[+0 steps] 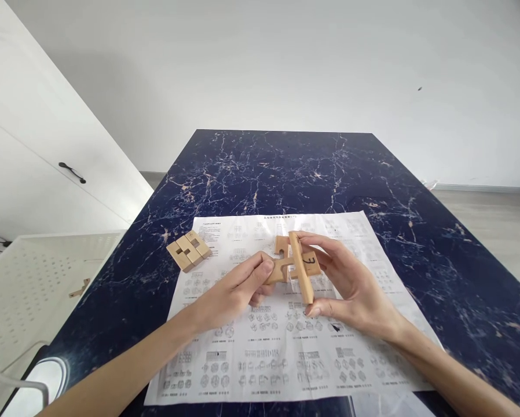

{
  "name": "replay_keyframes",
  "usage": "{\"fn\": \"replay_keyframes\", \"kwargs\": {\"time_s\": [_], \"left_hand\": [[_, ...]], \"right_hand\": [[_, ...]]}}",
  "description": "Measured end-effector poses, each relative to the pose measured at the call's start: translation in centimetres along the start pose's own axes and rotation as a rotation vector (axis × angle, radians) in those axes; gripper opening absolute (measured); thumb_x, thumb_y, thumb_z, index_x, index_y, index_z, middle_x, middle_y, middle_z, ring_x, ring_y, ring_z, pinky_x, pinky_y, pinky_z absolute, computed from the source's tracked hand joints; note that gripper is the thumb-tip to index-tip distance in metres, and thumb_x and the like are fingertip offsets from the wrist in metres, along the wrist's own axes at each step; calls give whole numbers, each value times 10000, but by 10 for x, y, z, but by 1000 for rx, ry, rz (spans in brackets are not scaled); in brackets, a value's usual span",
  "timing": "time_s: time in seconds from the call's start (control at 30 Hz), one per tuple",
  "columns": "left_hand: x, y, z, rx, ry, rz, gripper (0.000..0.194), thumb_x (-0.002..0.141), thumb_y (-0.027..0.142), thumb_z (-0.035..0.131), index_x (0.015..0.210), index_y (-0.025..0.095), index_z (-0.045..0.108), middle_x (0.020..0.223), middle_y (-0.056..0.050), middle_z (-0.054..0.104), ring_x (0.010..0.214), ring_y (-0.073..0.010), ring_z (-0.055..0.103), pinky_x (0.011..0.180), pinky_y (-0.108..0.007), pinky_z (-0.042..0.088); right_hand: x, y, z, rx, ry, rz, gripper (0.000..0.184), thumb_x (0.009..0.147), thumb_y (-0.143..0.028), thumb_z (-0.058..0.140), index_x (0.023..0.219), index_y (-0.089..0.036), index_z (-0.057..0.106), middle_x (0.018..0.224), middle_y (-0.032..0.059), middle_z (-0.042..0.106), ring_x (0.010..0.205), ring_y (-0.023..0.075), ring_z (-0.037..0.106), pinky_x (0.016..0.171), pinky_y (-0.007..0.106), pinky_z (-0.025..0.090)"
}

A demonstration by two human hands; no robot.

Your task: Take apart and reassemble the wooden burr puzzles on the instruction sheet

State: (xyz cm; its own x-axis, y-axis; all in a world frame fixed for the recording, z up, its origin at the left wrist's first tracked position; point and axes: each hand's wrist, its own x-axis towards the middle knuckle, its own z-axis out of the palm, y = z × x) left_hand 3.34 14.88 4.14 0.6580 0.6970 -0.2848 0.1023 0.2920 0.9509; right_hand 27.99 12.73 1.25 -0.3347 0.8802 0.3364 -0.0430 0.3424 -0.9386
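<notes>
Several notched wooden puzzle pieces (301,266) are fitted together between my hands, above the printed sheet. My left hand (246,278) pinches a flat notched piece at the left end, thumb on top. Across it stands a long wooden bar, and my right hand (351,284) grips this bar by its two ends, fingers at the top and thumb at the bottom. A dark handwritten mark shows on the piece just right of the bar. How the pieces interlock is partly hidden. Left of my hands, more wooden puzzle pieces (189,251) lie side by side as a block.
Under my hands a white instruction sheet (225,368) with small diagrams lies on the dark blue marbled table (268,168). A white perforated basket (17,289) at the left holds a small wooden piece (80,288). A white cabinet (47,127) stands beyond it.
</notes>
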Motion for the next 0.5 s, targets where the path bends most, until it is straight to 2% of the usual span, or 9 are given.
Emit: {"fn": "replay_keyframes", "kwargs": {"time_s": [0.17, 0.33, 0.5], "left_hand": [[-1, -1, 1, -39, -20, -4, 442, 1086, 641, 467, 929, 229, 435, 772, 60, 377, 629, -120, 276, 590, -297, 255], [0, 0, -2, -57, -90, -13, 424, 1090, 617, 479, 934, 223, 459, 759, 63, 373, 611, -113, 282, 574, -295, 276], [2, 0, 3, -33, 0, 29, 385, 1126, 547, 431, 924, 221, 459, 742, 61, 391, 596, -110, 316, 570, -296, 298]], "right_hand": [[-2, -2, -1, 9, 14, 17, 778, 816, -351, 963, 1489, -382, 573, 1642, 67, 527, 1533, 344, 497, 1251, 548, 472], [-2, -3, -3, -1, -3, 50, 808, 789, -351, 982, 1484, -369, 571, 1632, 84, 538, 1508, 367, 524, 1235, 584, 485], [-2, -3, 0, -34, 50, 15, 795, 784, -302, 986, 1461, -366, 575, 1621, 79, 545, 1502, 355, 529, 1253, 585, 461]]}}
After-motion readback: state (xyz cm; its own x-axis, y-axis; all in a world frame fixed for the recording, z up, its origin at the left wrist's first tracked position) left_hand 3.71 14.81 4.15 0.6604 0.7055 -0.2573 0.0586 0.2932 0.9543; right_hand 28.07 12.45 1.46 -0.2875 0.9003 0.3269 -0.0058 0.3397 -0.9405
